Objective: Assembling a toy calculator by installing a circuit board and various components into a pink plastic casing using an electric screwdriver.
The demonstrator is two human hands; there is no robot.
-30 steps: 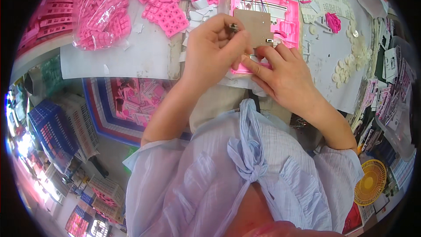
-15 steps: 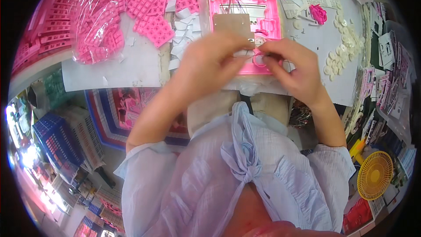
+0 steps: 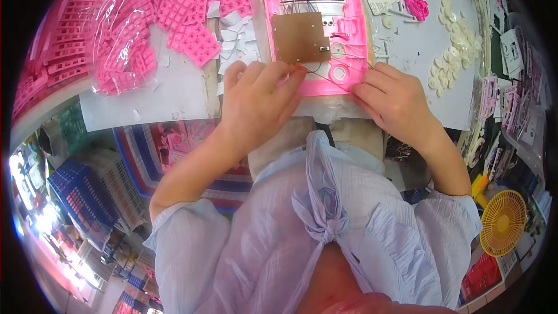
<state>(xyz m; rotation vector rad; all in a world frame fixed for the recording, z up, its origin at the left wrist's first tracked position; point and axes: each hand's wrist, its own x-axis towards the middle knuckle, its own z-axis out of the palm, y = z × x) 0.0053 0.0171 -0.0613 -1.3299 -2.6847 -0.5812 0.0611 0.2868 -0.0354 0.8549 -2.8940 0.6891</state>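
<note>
Moved apart since the earlier frame, the left hand [image 3: 261, 93] and right hand [image 3: 398, 102] have closed fingers pinching a thin red wire [image 3: 323, 78]; it stretches over the pink plastic housing [image 3: 317, 88] on the counter [image 3: 410, 46], below the brown circuit board [image 3: 299, 38].

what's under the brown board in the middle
The pink casing shows around the brown board, which lies over its left part. Whatever is directly beneath the board is hidden.
</note>
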